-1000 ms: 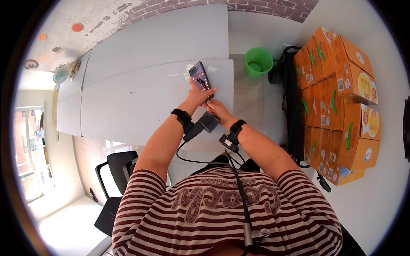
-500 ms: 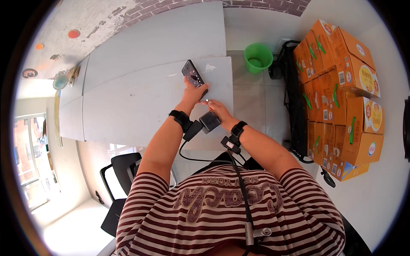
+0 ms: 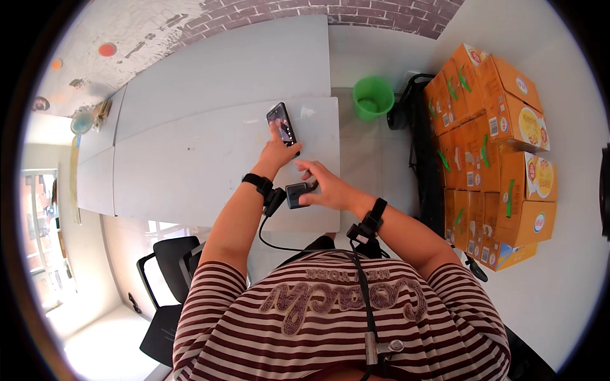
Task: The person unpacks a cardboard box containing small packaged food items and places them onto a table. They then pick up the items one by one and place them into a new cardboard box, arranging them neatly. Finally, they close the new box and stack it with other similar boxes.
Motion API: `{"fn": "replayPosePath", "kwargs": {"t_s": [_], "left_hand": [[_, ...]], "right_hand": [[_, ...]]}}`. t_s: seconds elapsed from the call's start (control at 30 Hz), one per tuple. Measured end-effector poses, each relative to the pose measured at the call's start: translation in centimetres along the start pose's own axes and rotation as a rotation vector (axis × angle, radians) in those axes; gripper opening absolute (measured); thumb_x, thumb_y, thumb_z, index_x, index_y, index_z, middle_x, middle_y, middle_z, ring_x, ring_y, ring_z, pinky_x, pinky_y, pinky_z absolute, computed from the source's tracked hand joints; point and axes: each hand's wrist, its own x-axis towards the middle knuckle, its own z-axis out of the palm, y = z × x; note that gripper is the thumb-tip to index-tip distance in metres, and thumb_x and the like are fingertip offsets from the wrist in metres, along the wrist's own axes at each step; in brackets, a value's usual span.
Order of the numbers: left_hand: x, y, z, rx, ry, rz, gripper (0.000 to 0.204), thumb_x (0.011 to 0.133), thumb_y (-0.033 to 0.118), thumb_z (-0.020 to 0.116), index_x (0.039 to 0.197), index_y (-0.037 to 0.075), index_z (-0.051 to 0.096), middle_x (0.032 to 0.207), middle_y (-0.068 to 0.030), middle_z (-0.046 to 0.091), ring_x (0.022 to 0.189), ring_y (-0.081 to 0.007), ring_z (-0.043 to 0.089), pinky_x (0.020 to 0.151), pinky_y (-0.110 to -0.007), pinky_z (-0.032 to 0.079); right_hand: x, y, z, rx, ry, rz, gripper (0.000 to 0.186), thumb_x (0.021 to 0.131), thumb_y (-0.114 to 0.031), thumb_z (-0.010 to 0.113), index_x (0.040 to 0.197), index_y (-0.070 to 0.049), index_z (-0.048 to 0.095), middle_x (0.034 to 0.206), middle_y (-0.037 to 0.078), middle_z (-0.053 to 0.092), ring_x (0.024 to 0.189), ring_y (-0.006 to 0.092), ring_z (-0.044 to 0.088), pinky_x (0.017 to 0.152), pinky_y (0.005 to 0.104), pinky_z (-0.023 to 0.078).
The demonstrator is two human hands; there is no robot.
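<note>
A black phone [image 3: 283, 125] with a lit screen is over the light grey table [image 3: 190, 181], tilted slightly. My left hand [image 3: 277, 154] closes on its lower part, with a finger over the left side of the screen and the thumb at the lower right. Just below and to the right, my right hand [image 3: 330, 189] is held with thumb and fingers apart in a curve. A dark square block [image 3: 296, 196] sits between my left wrist and my right thumb. That thumb overlaps the block's right edge; whether it presses on it I cannot tell.
Black wrist devices sit on both forearms, with a cable [image 3: 279, 244] looping between them. A green bin [image 3: 373, 98] stands beyond the table's right end. Orange cartons [image 3: 502, 133] are stacked at the right on a black cart [image 3: 416, 143]. A black chair [image 3: 171, 273] is at the lower left.
My right hand has drawn back from the phone's lower end, its pinched fingers now spread. A small white-tipped thing at those fingertips no longer shows. The whole view has shifted slightly.
</note>
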Motion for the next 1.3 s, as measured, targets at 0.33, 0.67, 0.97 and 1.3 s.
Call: {"fn": "replayPosePath", "kwargs": {"t_s": [0.33, 0.67, 0.97, 1.3], "left_hand": [[-0.5, -1.4, 0.7, -0.026, 0.104, 0.101, 0.116, 0.068, 0.057, 0.067, 0.143, 0.005, -0.006, 0.127, -0.0383, 0.037, 0.115, -0.0465, 0.044, 0.094, -0.043, 0.040], [-5.6, -5.7, 0.5, -0.505, 0.433, 0.301, 0.089, 0.081, 0.030, 0.068, 0.143, 0.003, 0.010, 0.124, -0.0223, 0.041, 0.107, -0.0291, 0.048, 0.091, -0.037, 0.040], [-13.5, 0.4, 5.1, -0.652, 0.428, 0.492, 0.061, 0.090, 0.019, 0.055, 0.140, 0.003, 0.023, 0.117, -0.0154, 0.048, 0.102, -0.0218, 0.049, 0.090, -0.034, 0.041], [-32.0, 22.1, 20.8, -0.605, -0.221, 1.083, 0.053, 0.091, 0.016, 0.052, 0.138, 0.003, 0.029, 0.116, -0.0119, 0.048, 0.103, -0.0173, 0.047, 0.092, -0.031, 0.036]], "right_hand": [[-0.3, -0.4, 1.7, -0.807, 0.036, -0.210, 0.070, 0.059, -0.041, 0.078, 0.111, -0.003, 0.049, 0.109, 0.015, 0.048, 0.102, 0.0328, 0.047, 0.082, 0.0420, 0.043], [-5.8, -0.7, 0.0, -0.656, 0.228, 0.137, 0.047, 0.063, -0.029, 0.071, 0.098, -0.004, 0.052, 0.094, 0.013, 0.059, 0.095, 0.0318, 0.053, 0.075, 0.0414, 0.046], [-31.7, 0.0, -1.4, -0.369, 0.922, 0.416, 0.061, 0.063, -0.036, 0.076, 0.107, -0.001, 0.054, 0.097, 0.018, 0.060, 0.092, 0.0335, 0.057, 0.078, 0.0388, 0.045], [-64.6, -4.2, 18.1, 0.563, 1.908, 0.005, 0.033, 0.075, -0.033, 0.068, 0.093, -0.007, 0.056, 0.082, 0.000, 0.055, 0.074, 0.0076, 0.049, 0.057, 0.0226, 0.037]]}}
